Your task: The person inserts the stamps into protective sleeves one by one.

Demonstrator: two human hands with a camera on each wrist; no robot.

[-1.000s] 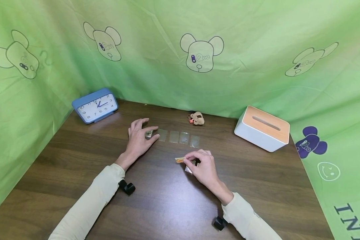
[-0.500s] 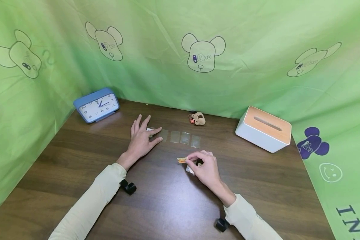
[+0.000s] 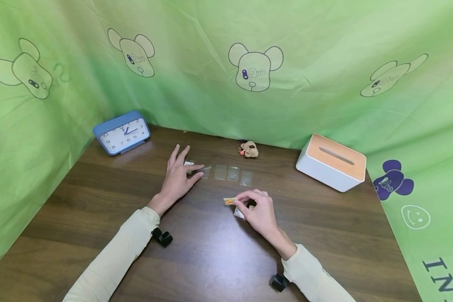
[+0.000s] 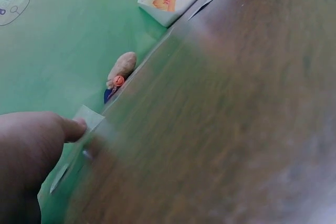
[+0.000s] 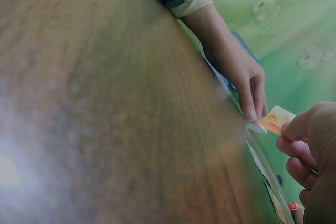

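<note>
My left hand (image 3: 176, 178) pinches the edge of a small clear plastic sleeve (image 3: 206, 172) between thumb and index finger, its other fingers spread. The sleeve (image 4: 90, 118) stands tilted up off the table in the left wrist view. A small sleeved piece with a printed picture (image 3: 189, 163) lies beneath that hand, partly hidden. My right hand (image 3: 258, 208) holds a small orange-and-white card (image 3: 230, 201) by its edge, above the table. Below that hand lie other small printed pieces (image 3: 239, 213), partly covered by the fingers. Several more clear sleeves (image 3: 233, 173) lie in a row right of the left hand.
A blue clock (image 3: 122, 133) stands at the back left. Near the back edge sits a small beige figurine (image 3: 250, 149) with a red bead. A white tissue box (image 3: 331, 162) with a wooden lid is at the back right. Green cloth (image 3: 196, 105) surrounds the brown table (image 3: 196, 268).
My left hand's thumb and index finger have closed on the nearest clear sleeve, and it has lifted and tilted. The right hand still holds the orange-and-white card in nearly the same place.
</note>
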